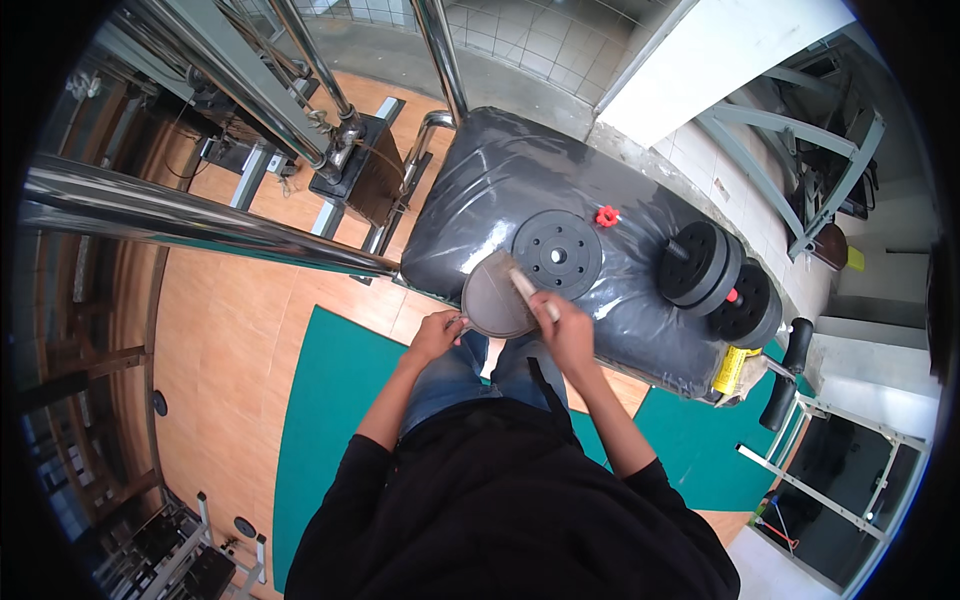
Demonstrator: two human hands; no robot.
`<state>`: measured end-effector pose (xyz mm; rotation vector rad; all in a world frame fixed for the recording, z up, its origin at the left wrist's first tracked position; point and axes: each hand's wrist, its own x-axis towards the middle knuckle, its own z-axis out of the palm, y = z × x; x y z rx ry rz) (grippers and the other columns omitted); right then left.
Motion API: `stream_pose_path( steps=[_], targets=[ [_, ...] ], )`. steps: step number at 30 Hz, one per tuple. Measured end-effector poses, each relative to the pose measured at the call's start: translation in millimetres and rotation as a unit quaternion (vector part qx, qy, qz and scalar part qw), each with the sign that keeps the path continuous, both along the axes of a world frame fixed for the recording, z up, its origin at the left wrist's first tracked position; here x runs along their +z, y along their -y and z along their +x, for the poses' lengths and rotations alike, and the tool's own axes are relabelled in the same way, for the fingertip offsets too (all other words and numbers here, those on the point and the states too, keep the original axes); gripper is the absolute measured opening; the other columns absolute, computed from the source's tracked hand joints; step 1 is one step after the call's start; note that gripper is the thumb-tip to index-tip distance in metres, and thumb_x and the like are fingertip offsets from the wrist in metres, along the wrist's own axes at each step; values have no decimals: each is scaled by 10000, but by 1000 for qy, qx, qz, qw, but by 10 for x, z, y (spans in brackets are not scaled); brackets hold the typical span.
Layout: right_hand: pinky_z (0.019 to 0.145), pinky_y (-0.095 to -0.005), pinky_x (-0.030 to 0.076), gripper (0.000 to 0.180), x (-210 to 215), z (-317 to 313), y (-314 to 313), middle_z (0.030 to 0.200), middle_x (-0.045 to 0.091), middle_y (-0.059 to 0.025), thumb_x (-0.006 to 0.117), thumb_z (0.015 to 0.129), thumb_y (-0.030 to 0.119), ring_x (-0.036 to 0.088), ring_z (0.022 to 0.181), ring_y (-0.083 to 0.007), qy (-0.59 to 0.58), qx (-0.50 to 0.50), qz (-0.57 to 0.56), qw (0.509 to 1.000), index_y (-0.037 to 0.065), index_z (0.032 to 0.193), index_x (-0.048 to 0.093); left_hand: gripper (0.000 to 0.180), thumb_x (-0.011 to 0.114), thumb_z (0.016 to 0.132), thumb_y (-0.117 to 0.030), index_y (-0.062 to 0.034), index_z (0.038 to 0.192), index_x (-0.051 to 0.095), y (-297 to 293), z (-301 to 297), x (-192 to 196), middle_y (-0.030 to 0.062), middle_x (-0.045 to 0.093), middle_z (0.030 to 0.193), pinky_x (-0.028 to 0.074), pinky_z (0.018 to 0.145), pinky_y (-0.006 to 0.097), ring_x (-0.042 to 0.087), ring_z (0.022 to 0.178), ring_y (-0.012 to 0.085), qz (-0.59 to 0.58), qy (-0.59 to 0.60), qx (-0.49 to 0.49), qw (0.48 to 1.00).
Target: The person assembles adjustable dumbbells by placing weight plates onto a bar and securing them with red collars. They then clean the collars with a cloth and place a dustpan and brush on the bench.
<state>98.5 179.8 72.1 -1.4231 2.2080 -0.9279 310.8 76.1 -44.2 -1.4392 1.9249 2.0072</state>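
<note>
My left hand (437, 335) is closed round the short handle of a flat, round, grey-brown paddle (492, 302), which it holds over the near edge of a padded bench (470, 180). My right hand (565, 335) grips the pale handle of a brush (523, 285); the brush's head lies against or just above the right part of the paddle's face. Just beyond the paddle, a black weight plate (538, 240) lies flat on the bench. Past that plate rests a red star-shaped collar nut (607, 216).
On the bench's right side sits a dumbbell (708, 272) loaded with black plates, with a yellow container (735, 369) near the corner. Chrome poles (220, 215) of a machine rise at the left. Green mat (325, 400) covers part of the floor. Grey metal frames (800, 150) stand at the right.
</note>
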Motion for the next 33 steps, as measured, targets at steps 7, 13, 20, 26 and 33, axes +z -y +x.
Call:
stream_pose_path(
  steps=[7,13,20,26,33],
  targets=[
    [660,-431,523,270,-289,-372,-166,929,632,-116,633,748,37,631,783,-328,-186,-15,50,981,150,993,637,290,603,942,-245,-26,1127,650,9,1,-41,51,625,661,454,498,265,592,556,87,17,19,-26,999],
    [678,-413,516,106,143,-223,-154,855,684,-96,662,843,115,657,773,-323,-63,-33,-83,994,88,945,672,266,559,965,-264,-45,1076,662,11,31,-56,22,605,614,399,441,248,499,464,75,2,-1,-9,1000],
    [711,-398,519,116,-170,-50,-513,861,683,-120,663,841,101,658,784,-331,-73,-6,-2,997,84,953,690,287,607,938,-250,-26,1110,659,72,0,-19,38,610,637,444,478,263,572,526,89,28,26,-14,999],
    [662,-403,525,143,50,-711,-652,828,683,-105,663,822,153,657,773,-291,-199,-45,80,976,129,955,710,317,610,936,-251,16,1106,641,65,43,-14,52,624,648,448,483,261,579,532,90,18,19,-20,999],
    [604,-413,513,188,258,-938,-662,788,676,-145,684,844,212,625,648,-320,-184,-86,58,977,149,1017,724,324,608,938,-253,6,1130,639,57,50,-58,55,629,650,440,475,260,577,531,86,11,15,-18,1000]
  ],
)
